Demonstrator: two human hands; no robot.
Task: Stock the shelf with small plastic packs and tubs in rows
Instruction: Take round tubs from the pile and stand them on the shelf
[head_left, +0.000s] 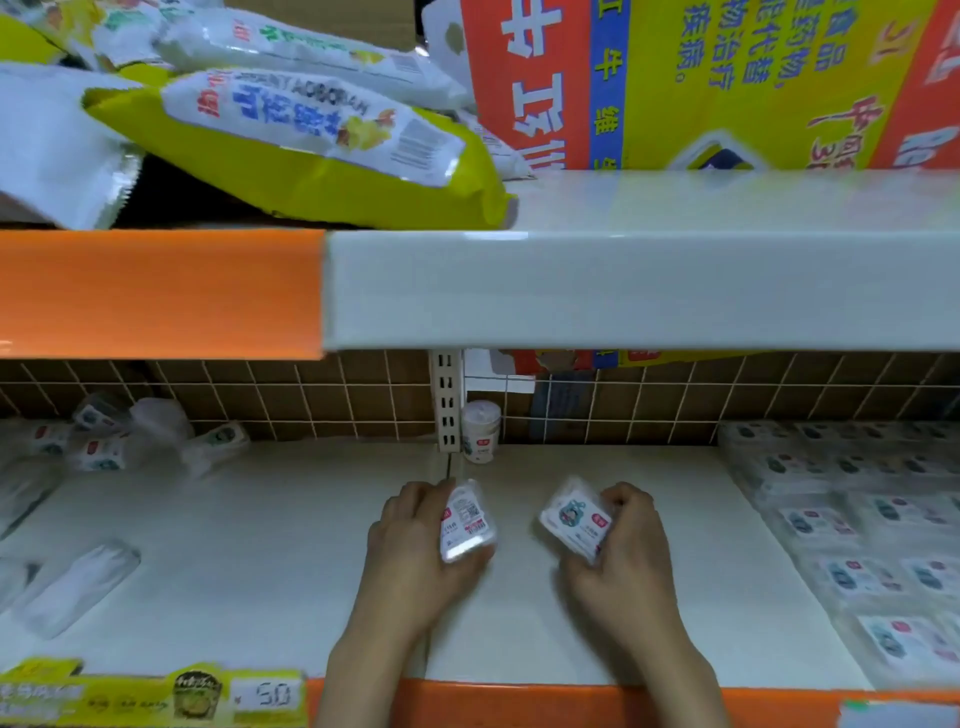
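Nearest, the orange shelf edge (519, 701) carries a price label (156, 693). Just past it, the left hand (415, 551) grips one pack (466, 522), fingers curled round it, and the right hand (623, 551) grips another pack (574, 519); both sit low over the bare middle of the shelf (291, 545). To the right, rows of packs (857, 519) already lie flat. Far left, loose packs (104, 441) lie unsorted. At the back stands one tub (480, 431). I judge the stocking partly done, with the middle left to fill.
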